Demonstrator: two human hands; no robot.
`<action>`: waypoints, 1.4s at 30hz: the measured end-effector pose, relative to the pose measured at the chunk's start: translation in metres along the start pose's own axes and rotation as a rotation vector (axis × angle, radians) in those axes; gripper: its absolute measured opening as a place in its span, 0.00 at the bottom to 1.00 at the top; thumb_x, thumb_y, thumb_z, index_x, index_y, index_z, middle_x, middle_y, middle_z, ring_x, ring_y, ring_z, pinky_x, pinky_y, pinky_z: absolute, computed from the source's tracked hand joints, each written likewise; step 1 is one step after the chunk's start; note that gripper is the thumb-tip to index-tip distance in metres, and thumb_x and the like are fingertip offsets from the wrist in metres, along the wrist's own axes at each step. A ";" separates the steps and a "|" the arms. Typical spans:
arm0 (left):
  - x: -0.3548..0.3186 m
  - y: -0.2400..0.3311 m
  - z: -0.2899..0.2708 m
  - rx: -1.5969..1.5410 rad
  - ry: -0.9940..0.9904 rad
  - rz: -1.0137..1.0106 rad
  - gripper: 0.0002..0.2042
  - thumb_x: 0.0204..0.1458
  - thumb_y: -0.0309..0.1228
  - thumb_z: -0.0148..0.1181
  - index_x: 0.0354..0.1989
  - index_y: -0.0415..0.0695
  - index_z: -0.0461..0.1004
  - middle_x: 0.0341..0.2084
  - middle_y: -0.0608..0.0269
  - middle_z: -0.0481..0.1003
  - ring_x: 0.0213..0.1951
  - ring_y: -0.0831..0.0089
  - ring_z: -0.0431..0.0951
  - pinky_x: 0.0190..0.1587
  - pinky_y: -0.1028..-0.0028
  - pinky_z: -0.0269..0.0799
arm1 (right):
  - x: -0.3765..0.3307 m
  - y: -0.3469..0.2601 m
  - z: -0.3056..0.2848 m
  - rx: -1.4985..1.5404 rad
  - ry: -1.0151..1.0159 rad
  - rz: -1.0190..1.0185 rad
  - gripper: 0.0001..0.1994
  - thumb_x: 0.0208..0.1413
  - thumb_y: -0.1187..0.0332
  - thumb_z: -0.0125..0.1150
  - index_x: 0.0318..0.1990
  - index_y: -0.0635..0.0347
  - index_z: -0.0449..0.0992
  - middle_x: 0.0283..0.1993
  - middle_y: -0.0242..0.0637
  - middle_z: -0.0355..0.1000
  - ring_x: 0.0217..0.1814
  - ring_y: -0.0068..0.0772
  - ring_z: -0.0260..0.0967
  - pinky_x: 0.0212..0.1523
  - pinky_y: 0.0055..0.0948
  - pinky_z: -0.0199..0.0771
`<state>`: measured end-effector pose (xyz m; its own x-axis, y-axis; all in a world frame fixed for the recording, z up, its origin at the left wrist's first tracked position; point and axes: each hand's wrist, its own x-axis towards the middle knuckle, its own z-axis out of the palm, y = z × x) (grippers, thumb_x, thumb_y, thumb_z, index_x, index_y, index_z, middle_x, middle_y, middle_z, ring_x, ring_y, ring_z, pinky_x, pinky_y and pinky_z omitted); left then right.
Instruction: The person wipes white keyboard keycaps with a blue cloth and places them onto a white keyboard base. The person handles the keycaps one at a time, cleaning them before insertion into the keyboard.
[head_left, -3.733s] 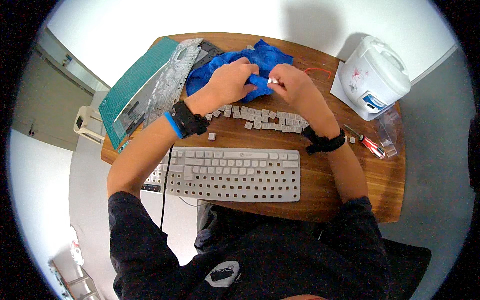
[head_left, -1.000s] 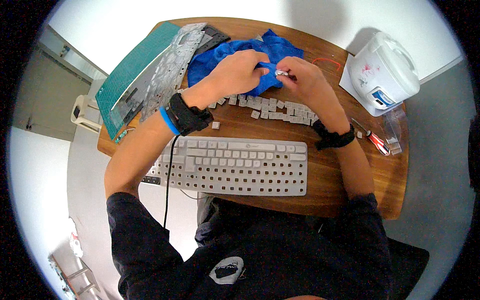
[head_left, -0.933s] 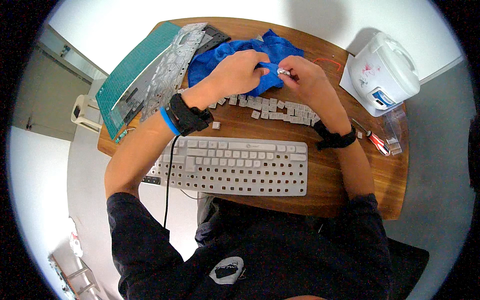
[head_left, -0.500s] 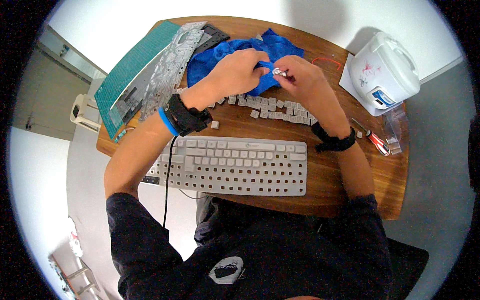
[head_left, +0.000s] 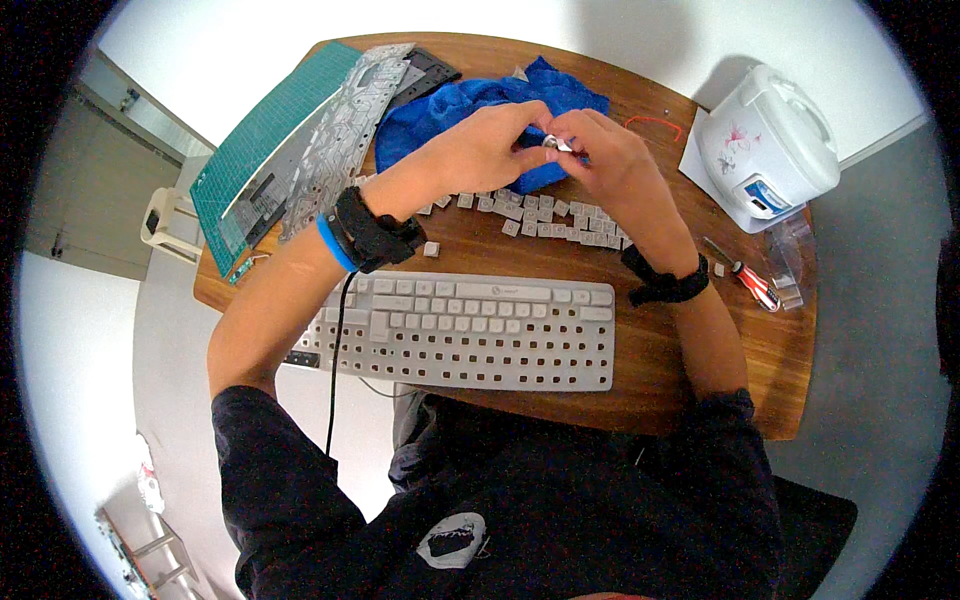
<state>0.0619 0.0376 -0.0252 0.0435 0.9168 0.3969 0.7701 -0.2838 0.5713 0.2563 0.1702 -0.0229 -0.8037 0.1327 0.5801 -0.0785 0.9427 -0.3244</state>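
Observation:
My left hand [head_left: 487, 148] and my right hand [head_left: 603, 160] meet above a blue cloth [head_left: 447, 112] at the far side of the wooden table [head_left: 720, 340]. Between their fingertips sits a small white keycap [head_left: 556, 145], pinched by both hands. Several loose keycaps [head_left: 545, 215] lie in a row just below my hands. A white keyboard [head_left: 470, 330] with many empty key sockets lies near the front edge.
A green cutting mat [head_left: 265, 140] and a clear keyboard membrane sheet [head_left: 335, 125] lie at the far left. A white rice cooker [head_left: 765, 145] stands at the far right. A red-handled tool [head_left: 750, 283] and clear plastic bag [head_left: 790, 255] sit at the right.
Both hands stay together over the blue cloth with the keycap; their fingers shift only slightly.

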 end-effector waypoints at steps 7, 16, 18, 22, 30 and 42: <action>0.003 -0.008 -0.008 0.030 -0.081 -0.037 0.10 0.68 0.31 0.66 0.52 0.41 0.77 0.43 0.51 0.83 0.47 0.56 0.84 0.52 0.61 0.78 | 0.001 -0.003 -0.001 0.049 -0.005 -0.008 0.13 0.63 0.68 0.71 0.50 0.59 0.75 0.45 0.46 0.78 0.47 0.58 0.79 0.47 0.48 0.81; 0.005 -0.009 -0.006 0.031 0.045 -0.040 0.08 0.68 0.30 0.66 0.49 0.40 0.77 0.42 0.50 0.82 0.46 0.51 0.85 0.50 0.61 0.78 | 0.001 0.009 0.002 0.082 0.042 0.018 0.10 0.62 0.68 0.71 0.47 0.59 0.77 0.44 0.45 0.78 0.47 0.57 0.79 0.49 0.48 0.80; 0.005 -0.010 -0.005 0.071 0.057 -0.057 0.08 0.67 0.30 0.67 0.48 0.40 0.76 0.41 0.50 0.82 0.46 0.50 0.85 0.49 0.60 0.79 | 0.001 0.008 0.004 0.060 0.032 0.013 0.11 0.62 0.66 0.71 0.46 0.59 0.78 0.44 0.44 0.79 0.48 0.56 0.79 0.50 0.48 0.81; 0.005 -0.011 -0.002 0.039 0.086 -0.064 0.08 0.67 0.29 0.67 0.48 0.40 0.76 0.39 0.49 0.82 0.44 0.50 0.85 0.48 0.59 0.79 | -0.006 0.021 0.003 -0.056 0.002 0.037 0.11 0.61 0.64 0.72 0.44 0.59 0.80 0.43 0.42 0.80 0.48 0.54 0.80 0.50 0.48 0.81; 0.007 -0.009 -0.004 0.041 0.100 -0.068 0.08 0.67 0.28 0.66 0.47 0.40 0.74 0.39 0.48 0.81 0.43 0.50 0.84 0.46 0.60 0.78 | -0.003 0.012 -0.001 -0.050 -0.058 0.050 0.10 0.61 0.63 0.72 0.44 0.56 0.82 0.42 0.42 0.79 0.48 0.53 0.80 0.49 0.49 0.81; 0.006 -0.011 -0.006 0.062 0.118 -0.062 0.09 0.68 0.28 0.66 0.48 0.40 0.73 0.39 0.48 0.81 0.42 0.52 0.83 0.46 0.60 0.78 | -0.008 0.022 -0.005 -0.198 -0.063 0.088 0.08 0.64 0.67 0.68 0.47 0.56 0.81 0.44 0.44 0.79 0.50 0.55 0.79 0.51 0.50 0.80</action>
<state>0.0497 0.0450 -0.0247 -0.0779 0.8917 0.4459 0.8072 -0.2061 0.5532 0.2640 0.1912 -0.0303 -0.8378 0.2039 0.5064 0.1061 0.9708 -0.2153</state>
